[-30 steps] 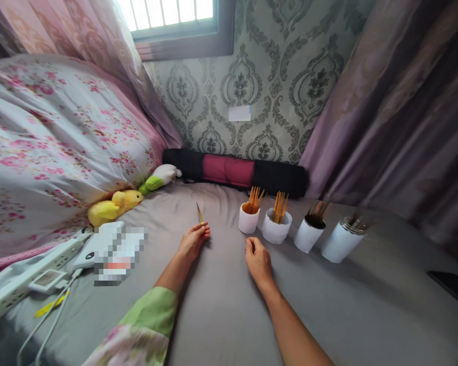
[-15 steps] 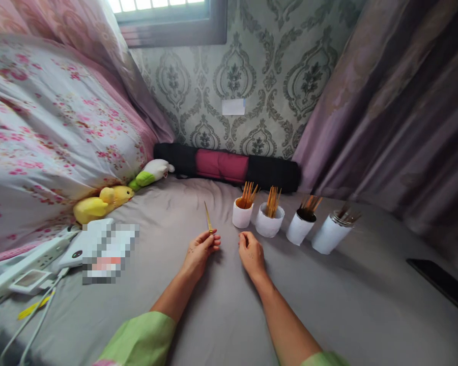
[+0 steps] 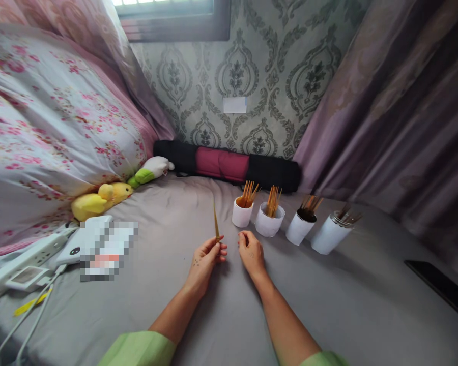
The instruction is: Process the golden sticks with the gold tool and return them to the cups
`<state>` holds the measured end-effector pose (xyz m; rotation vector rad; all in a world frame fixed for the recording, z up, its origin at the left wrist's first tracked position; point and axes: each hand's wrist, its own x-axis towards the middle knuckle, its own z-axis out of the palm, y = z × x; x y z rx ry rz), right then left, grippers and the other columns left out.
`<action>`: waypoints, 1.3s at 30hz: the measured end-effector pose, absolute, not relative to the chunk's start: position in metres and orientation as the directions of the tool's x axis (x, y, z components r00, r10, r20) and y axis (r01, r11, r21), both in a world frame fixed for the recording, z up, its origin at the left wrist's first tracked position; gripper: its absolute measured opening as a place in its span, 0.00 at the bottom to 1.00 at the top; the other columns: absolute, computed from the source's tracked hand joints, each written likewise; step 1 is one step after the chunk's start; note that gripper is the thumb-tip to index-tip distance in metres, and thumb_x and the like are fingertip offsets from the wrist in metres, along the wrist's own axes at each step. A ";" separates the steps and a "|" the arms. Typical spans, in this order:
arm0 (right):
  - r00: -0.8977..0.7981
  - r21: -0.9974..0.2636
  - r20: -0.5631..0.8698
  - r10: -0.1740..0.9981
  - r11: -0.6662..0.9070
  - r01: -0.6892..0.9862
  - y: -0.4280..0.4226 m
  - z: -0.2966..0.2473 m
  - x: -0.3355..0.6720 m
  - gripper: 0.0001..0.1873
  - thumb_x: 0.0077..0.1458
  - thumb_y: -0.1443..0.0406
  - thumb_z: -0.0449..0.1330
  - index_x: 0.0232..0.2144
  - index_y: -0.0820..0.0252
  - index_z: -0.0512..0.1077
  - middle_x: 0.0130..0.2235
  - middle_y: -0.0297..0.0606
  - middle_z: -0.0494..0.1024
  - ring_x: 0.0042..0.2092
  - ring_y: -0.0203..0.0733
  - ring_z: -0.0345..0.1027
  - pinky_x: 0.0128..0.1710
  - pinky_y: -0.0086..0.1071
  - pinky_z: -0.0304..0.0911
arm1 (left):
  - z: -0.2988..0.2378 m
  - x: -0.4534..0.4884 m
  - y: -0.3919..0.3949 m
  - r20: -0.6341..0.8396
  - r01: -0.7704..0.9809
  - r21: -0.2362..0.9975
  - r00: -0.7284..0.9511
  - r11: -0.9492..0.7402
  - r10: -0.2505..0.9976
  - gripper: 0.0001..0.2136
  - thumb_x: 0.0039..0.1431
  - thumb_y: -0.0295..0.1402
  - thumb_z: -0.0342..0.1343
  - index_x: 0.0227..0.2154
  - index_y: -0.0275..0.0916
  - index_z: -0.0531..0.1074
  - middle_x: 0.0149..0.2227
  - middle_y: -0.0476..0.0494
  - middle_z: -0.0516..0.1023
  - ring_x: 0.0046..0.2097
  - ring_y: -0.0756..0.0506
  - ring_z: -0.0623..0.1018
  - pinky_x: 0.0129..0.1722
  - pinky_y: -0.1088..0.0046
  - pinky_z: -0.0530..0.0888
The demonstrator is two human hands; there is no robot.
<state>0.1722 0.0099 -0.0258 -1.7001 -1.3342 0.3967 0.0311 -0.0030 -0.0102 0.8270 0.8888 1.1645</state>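
Note:
My left hand pinches a thin yellowish stick that points upward. My right hand lies close beside it on the grey sheet, fingers curled inward; I cannot see anything in them. Just beyond my right hand stand a row of white cups holding similar sticks: the first cup, a second cup, a third cup and a tilted jar-like cup at the right end.
A floral duvet fills the left. Yellow plush toy and white-green plush lie at its edge. A power strip and cables sit at the left. A black-and-red roll lies against the wall. Dark flat object at right.
My left hand has moved right with the stick, closing toward my right hand. The right hand shifted slightly left and toward the cups. The camera tilted a little.

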 end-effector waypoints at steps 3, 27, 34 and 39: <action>0.363 -0.815 0.270 0.892 0.011 0.579 0.010 -0.025 0.173 0.15 0.54 0.59 0.46 0.33 0.59 0.70 0.29 0.38 0.76 0.32 0.39 0.68 0.33 0.29 0.59 | -0.008 0.032 -0.009 -0.127 -0.367 0.913 0.159 0.178 0.979 0.20 0.48 0.37 0.58 0.44 0.33 0.70 0.32 0.41 0.74 0.30 0.52 0.72 0.29 0.76 0.69; 0.202 -0.988 0.095 0.975 0.116 -0.098 0.003 0.009 0.164 0.20 0.49 0.52 0.55 0.36 0.62 0.71 0.31 0.40 0.75 0.25 0.32 0.65 0.21 0.25 0.56 | -0.007 0.024 -0.021 0.242 0.136 0.950 0.239 -0.280 0.940 0.17 0.55 0.28 0.44 0.46 0.40 0.70 0.33 0.43 0.72 0.34 0.49 0.71 0.37 0.73 0.67; 0.187 -0.984 0.084 0.979 0.111 -0.142 0.001 0.014 0.163 0.20 0.49 0.51 0.54 0.35 0.63 0.71 0.33 0.42 0.76 0.24 0.32 0.64 0.21 0.26 0.56 | 0.000 0.024 -0.023 0.281 0.184 0.925 0.255 -0.331 0.925 0.18 0.52 0.25 0.44 0.43 0.41 0.73 0.31 0.43 0.71 0.34 0.48 0.70 0.37 0.73 0.65; 0.181 -0.977 0.059 0.982 0.094 -0.190 0.001 0.014 0.164 0.19 0.49 0.53 0.55 0.35 0.63 0.71 0.32 0.41 0.76 0.24 0.31 0.63 0.21 0.25 0.55 | -0.002 0.023 -0.023 0.301 0.242 0.893 0.307 -0.380 0.903 0.19 0.53 0.24 0.42 0.44 0.41 0.72 0.30 0.44 0.70 0.32 0.49 0.69 0.36 0.75 0.64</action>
